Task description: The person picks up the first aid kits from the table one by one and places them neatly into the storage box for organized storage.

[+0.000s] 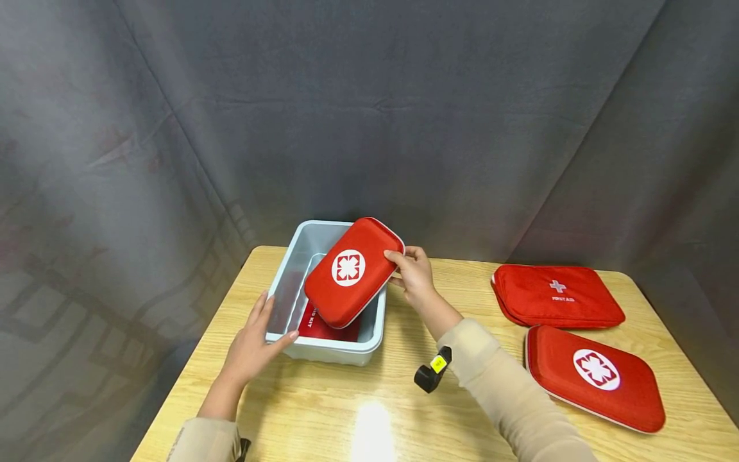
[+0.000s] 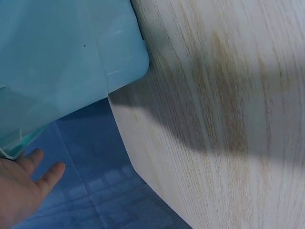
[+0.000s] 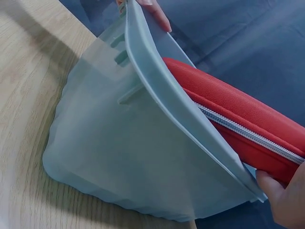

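Note:
A red zippered first-aid case (image 1: 378,256) with a white round emblem is tilted over the pale blue plastic bin (image 1: 375,337), partly inside it. My right hand (image 1: 417,276) grips the case by its right edge, thumb on top and fingers beneath. In the right wrist view the case's zipper (image 3: 252,136) runs along its side above the bin wall. At the bin's front left corner, my left hand (image 1: 251,343) rests on the rim with thumb and fingers spread. Under the case, a flat red item (image 1: 323,326) with white lettering lies in the bin, partly covered.
On the table's right side lie a soft red first-aid pouch (image 1: 560,298) and, nearer, another red hard case (image 1: 600,378) with a round emblem. The wooden table (image 1: 323,410) ends at a grey curtain (image 1: 369,128) behind. A black strap device (image 1: 430,375) hangs off the right wrist.

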Demonstrator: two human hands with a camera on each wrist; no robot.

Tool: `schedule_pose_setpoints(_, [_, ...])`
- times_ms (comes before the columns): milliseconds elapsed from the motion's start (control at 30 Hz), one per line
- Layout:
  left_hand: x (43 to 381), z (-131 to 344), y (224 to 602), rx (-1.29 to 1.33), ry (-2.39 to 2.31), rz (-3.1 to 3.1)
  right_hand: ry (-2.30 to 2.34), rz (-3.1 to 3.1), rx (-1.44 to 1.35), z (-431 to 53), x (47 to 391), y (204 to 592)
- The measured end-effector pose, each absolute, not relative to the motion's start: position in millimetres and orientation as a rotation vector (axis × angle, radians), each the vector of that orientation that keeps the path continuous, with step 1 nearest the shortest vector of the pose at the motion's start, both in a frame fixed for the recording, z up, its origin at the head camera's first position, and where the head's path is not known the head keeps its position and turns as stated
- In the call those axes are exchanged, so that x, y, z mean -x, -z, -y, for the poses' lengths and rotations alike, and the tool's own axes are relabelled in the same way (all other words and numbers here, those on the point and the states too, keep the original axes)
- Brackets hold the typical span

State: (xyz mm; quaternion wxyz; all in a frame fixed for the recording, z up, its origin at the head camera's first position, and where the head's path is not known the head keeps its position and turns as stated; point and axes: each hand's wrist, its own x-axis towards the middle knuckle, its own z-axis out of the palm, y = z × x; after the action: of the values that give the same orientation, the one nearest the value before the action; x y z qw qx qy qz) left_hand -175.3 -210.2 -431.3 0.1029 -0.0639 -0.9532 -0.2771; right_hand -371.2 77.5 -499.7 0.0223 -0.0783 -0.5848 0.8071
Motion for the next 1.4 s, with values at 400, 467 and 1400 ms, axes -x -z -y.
schedule_pose_setpoints(400, [172,213,431,0.172,0.817,2.814,-2.437,1.897,0.142,-56,359,488])
schedule_pose_setpoints(467, [172,213,431,0.172,0.82,2.815,-2.438,1.894,0.118,-54,353,479])
schedule_pose_setpoints(1400, [172,210,431,0.184,0.837,2.813,-2.189,2.317,0.029,-29,277,381])
